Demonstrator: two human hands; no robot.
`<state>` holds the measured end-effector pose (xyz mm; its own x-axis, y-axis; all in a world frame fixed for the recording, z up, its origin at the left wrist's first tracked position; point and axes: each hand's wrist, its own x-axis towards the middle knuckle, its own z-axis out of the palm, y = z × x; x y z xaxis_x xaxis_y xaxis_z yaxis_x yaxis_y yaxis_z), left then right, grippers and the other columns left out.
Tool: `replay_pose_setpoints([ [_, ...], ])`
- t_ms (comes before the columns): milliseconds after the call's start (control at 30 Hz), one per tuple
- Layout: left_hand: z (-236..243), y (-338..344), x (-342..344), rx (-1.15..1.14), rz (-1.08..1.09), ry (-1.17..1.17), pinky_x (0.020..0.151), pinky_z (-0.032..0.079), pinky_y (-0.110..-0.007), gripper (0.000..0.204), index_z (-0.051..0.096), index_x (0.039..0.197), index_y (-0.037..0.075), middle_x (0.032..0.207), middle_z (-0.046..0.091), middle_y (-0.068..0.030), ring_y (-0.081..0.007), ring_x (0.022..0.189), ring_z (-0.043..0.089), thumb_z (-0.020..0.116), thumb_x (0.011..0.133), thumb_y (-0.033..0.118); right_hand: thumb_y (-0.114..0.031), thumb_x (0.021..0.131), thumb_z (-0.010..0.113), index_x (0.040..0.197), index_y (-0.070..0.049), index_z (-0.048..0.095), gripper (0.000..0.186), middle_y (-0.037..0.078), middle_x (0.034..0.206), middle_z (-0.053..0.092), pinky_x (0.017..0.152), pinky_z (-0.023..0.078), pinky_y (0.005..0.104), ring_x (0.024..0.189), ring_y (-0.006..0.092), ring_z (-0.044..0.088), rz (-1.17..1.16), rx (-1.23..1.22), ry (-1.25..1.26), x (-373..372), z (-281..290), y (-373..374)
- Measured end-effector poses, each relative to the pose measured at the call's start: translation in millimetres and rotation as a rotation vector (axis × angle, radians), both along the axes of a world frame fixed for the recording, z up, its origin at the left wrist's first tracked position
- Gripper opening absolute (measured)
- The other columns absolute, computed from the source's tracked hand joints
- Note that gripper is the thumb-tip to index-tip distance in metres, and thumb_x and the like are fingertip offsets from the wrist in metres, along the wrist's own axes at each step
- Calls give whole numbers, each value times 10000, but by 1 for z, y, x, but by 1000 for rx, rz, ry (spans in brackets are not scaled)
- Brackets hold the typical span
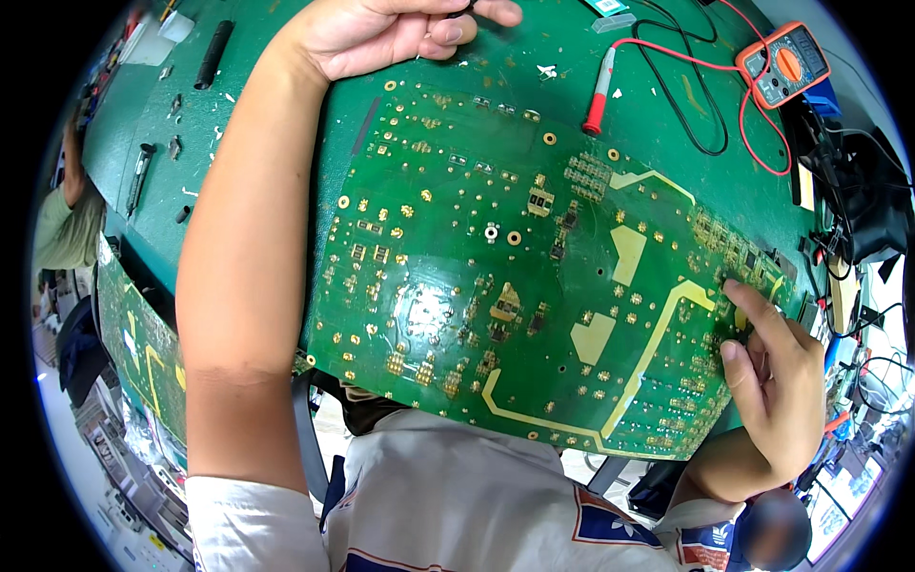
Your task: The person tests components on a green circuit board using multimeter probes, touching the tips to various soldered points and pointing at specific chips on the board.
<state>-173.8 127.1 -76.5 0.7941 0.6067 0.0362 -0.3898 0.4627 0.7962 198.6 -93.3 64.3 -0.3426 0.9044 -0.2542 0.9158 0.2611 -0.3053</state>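
Note:
A large green circuit board lies tilted in front of me, its near edge reaching out over my lap. Gold pads, small components and bare yellow tracks cover its face. My left arm stretches along the board's left side, and my left hand is beyond its far edge. Those fingers are closed around a small dark thing, mostly cut off by the picture's top edge. At the board's right edge, my right hand has its index fingertip against the components. The thumb is apart from the index finger, the other fingers are curled, and nothing shows in this hand.
On the green mat, a red probe rests beyond the board, wired to an orange multimeter. A black cable loops nearby. Black-handled tools and scraps lie at left. Another board stands lower left, and a person is farther off.

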Motion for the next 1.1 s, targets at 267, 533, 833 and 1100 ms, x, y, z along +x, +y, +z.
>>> replay_pose_setpoints([
  [267, 51, -20, 1, 195, 98, 108, 630, 548, -284, 654, 241, 1547, 39, 1313, 610, -243, -190, 712, 648, 595, 1000, 95, -18, 826, 700, 1166, 31, 680, 344, 44, 653, 504, 549, 388, 292, 561, 150, 462, -10, 175, 304, 0, 5, -2],
  [533, 162, -108, 55, 494, -55, 590, 607, 525, -272, 257, 573, 1190, -31, 996, 719, -149, -163, 700, 663, 605, 995, 134, -205, 914, 696, 1167, 58, 664, 367, -7, 698, 531, 586, 388, 240, 627, 85, 475, -73, 109, 803, 0, -11, -3],
  [833, 162, -179, 132, 1119, -20, 715, 540, 467, -388, 212, 638, 769, 12, 677, 646, -121, -231, 595, 653, 674, 879, 189, -411, 1070, 439, 1237, 63, 610, 531, 77, 866, 656, 600, 462, 242, 679, 110, 583, -248, -218, 1337, -33, -22, -15],
  [1100, 111, -109, 23, 809, 580, 1499, 594, 508, -297, 313, 665, 1050, 9, 846, 686, -54, -117, 656, 647, 668, 957, 308, -428, 1086, 407, 1039, 48, 636, 531, 96, 752, 652, 674, 520, 277, 679, 162, 657, -164, -260, 1290, -27, -46, 7],
])
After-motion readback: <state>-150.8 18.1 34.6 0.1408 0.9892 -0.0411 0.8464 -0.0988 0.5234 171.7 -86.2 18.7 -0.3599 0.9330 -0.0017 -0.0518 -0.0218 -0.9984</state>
